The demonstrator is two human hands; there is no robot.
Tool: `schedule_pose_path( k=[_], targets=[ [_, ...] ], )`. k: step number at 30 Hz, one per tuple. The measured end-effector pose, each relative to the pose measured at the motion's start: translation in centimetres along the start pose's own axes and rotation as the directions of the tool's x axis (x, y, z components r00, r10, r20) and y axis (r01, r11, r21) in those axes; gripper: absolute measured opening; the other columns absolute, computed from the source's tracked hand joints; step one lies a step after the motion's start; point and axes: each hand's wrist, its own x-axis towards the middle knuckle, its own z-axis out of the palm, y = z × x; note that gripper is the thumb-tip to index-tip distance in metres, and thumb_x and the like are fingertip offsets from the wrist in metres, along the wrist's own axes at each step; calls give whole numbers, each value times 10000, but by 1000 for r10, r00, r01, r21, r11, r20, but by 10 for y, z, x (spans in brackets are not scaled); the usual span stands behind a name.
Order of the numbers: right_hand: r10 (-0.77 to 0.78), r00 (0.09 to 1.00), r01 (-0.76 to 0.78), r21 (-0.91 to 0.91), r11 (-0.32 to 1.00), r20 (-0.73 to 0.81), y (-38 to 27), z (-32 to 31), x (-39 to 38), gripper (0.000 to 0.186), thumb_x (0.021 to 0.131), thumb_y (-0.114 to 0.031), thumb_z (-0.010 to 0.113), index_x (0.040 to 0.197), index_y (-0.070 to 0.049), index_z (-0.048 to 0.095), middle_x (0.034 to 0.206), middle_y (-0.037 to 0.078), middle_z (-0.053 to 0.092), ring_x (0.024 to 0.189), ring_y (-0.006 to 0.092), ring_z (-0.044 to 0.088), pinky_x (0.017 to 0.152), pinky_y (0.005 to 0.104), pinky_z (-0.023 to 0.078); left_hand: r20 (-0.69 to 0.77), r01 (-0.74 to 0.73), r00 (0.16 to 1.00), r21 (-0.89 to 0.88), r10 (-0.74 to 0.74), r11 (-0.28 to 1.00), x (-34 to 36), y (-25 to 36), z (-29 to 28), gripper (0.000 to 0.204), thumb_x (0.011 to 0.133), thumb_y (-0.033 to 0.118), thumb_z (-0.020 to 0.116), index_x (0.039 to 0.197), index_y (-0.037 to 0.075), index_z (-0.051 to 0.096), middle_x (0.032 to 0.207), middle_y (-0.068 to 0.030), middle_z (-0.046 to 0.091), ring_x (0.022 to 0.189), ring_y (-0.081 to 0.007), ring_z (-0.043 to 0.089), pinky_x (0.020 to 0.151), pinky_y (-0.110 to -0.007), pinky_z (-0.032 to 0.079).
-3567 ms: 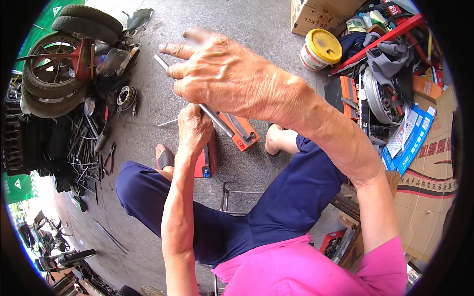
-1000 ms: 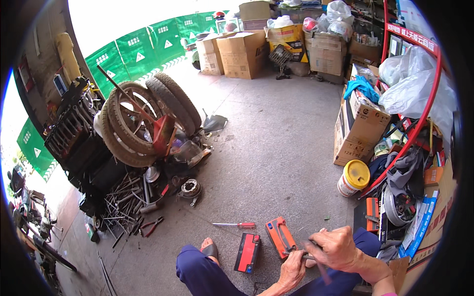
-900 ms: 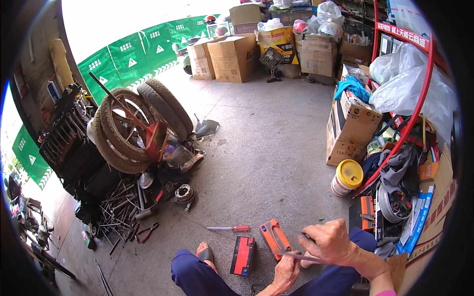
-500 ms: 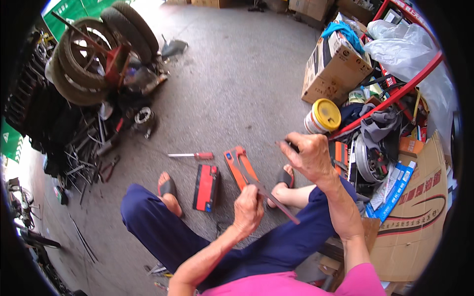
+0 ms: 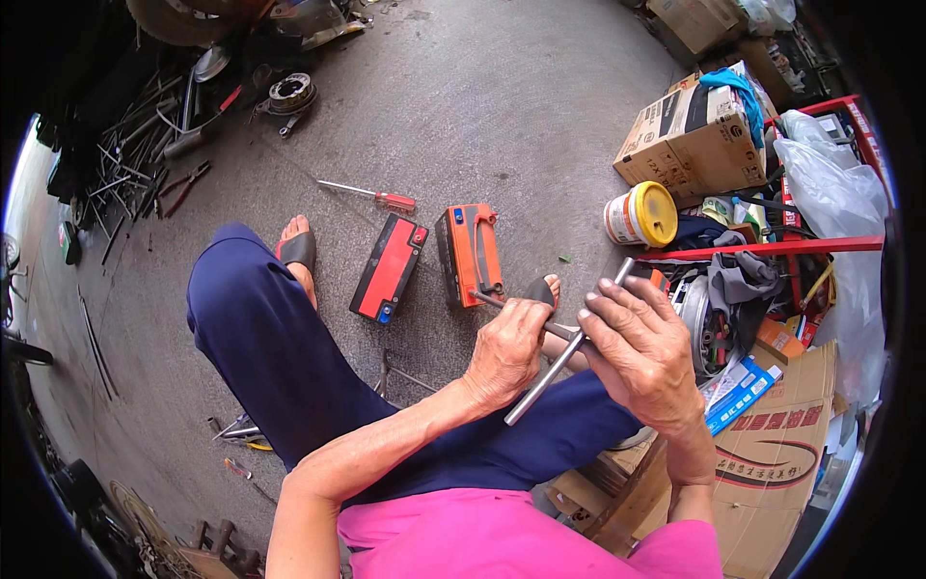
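My left hand [image 5: 503,352] is closed around the dark shaft of a T-shaped tool, whose thin end reaches forward over the orange-topped black battery [image 5: 475,256]; contact there is unclear. My right hand [image 5: 632,352] has its fingers curled over the steel crossbar [image 5: 539,389], which runs diagonally between both hands. A second battery [image 5: 386,265], black with a red top, lies left of the orange one. Beyond them a red-handled screwdriver [image 5: 394,201] lies on the floor.
Loose tools [image 5: 130,174], pliers [image 5: 181,188] and a wheel hub [image 5: 289,92] lie left. At right are cardboard boxes [image 5: 675,145], a yellow-lidded bucket [image 5: 627,217], a red metal frame [image 5: 820,246] and a flattened cardboard sheet [image 5: 772,463]. My bent knees flank my hands.
The view has tilted down to my lap and the batteries. My right hand has come down onto the crossbar beside my left hand, and the tool has turned to point forward.
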Motion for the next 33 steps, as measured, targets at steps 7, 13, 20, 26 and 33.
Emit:
schedule_pose_path(
  k=[7, 13, 20, 26, 33],
  targets=[
    [342, 937, -332, 133, 934, -65, -23, -3, 1, 118, 742, -36, 796, 756, -37, 679, 590, 61, 609, 463, 204, 541, 471, 333, 395, -78, 20, 997, -50, -24, 999, 0, 2, 3, 347, 751, -115, 590, 1078, -10, 541, 965, -183, 594, 898, -382, 599, 769, -432, 507],
    [47, 995, -51, -45, 998, -87, -16, -10, 12, 298, 715, -56, 756, 1001, -30, 677, 921, 126, 680, 830, 278, 683, 709, 390, 540, -101, 8, 995, -66, -15, 998, 2, 2, 1, 321, 758, -115, 597, 1057, -14, 540, 945, -185, 586, 875, -385, 595, 755, -441, 502],
    [-102, 980, 108, -28, 994, 169, -7, -8, 6, 413, 720, -95, 711, 1108, 33, 651, 1241, 165, 624, 1239, 329, 561, 1072, 514, 399, -90, 0, 996, -52, -4, 999, 4, 2, 1, 313, 759, -115, 594, 1051, -14, 542, 943, -193, 588, 879, -390, 601, 748, -439, 508],
    [-175, 976, 193, -139, 971, 130, -9, 0, 6, 329, 763, -75, 647, 1047, 89, 661, 1128, 229, 654, 1126, 349, 632, 962, 469, 499, -70, 17, 997, -25, -19, 1000, 3, -2, 3, 321, 748, -116, 601, 1048, -12, 547, 952, -193, 600, 863, -390, 615, 725, -431, 523],
    [-226, 971, 239, -219, 946, 82, -11, 9, 7, 320, 740, -79, 620, 1001, 101, 665, 1086, 261, 656, 1048, 377, 660, 934, 461, 515, -92, -13, 996, -20, 11, 1000, 7, -2, -3, 339, 737, -113, 614, 1055, -8, 561, 970, -194, 621, 867, -379, 639, 727, -421, 540]
  ],
)
